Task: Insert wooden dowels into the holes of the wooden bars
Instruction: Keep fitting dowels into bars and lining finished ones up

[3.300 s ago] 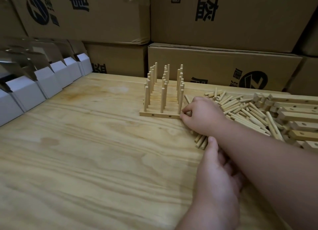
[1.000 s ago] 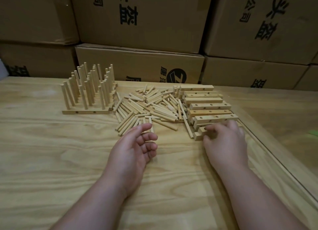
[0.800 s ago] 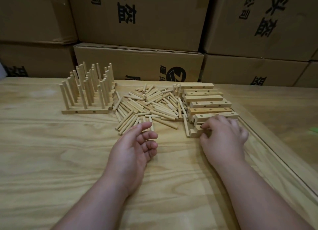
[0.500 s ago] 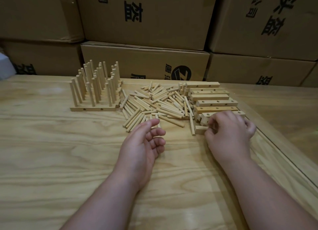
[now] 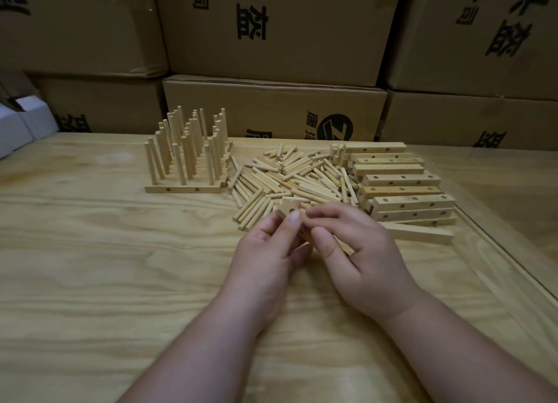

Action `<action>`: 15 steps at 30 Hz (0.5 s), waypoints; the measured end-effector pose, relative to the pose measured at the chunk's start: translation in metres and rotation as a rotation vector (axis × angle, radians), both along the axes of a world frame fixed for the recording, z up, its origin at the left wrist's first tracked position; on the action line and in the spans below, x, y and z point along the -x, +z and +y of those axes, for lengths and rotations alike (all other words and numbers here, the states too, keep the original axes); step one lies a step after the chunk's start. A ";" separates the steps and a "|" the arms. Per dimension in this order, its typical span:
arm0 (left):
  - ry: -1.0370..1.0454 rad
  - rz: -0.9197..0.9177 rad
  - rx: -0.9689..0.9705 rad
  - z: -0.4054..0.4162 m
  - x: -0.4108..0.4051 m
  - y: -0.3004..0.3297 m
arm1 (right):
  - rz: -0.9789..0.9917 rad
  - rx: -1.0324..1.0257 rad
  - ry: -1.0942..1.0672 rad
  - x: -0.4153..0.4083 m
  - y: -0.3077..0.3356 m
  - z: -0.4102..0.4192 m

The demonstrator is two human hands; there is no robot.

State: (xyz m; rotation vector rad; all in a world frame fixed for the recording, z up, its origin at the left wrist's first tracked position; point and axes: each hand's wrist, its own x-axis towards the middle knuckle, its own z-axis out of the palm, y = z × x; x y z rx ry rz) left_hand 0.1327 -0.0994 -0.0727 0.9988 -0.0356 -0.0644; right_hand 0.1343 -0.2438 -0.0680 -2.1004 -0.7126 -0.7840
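We held one pale wooden bar with drilled holes [image 5: 290, 214] between both hands, just above the light plywood tabletop [image 5: 90, 266] and near the close edge of the dowel heap. Our left hand [image 5: 268, 260] had its thumb and fingers curled round the bar from the left, the thumb tip pressed on the face nearest us. Our right hand [image 5: 359, 257] pinched it from the right, thumb against the near side and fingers bent over the far side. Only the bar's far end showed above our fingertips, with one round hole facing us; the rest was hidden behind the thumbs. Its long axis seemed to run from near to far and tilted upward, though we could not tell the exact angle.

Beyond our hands lay the loose pile of short round wooden dowels [image 5: 296, 179]. To its right sat the stack of drilled wooden bars [image 5: 398, 188], lying left to right. To the far left stood the finished bars with upright dowels [image 5: 187, 158]. Brown cardboard boxes with black print [image 5: 271, 106] lined the far side.
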 end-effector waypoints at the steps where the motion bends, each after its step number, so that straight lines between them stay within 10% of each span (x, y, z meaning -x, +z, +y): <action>1: 0.023 0.015 0.028 0.000 -0.001 0.000 | 0.027 -0.033 -0.018 -0.001 -0.001 -0.002; 15: 0.122 0.247 0.223 0.008 -0.007 0.008 | 0.481 -0.176 -0.717 -0.024 -0.002 -0.033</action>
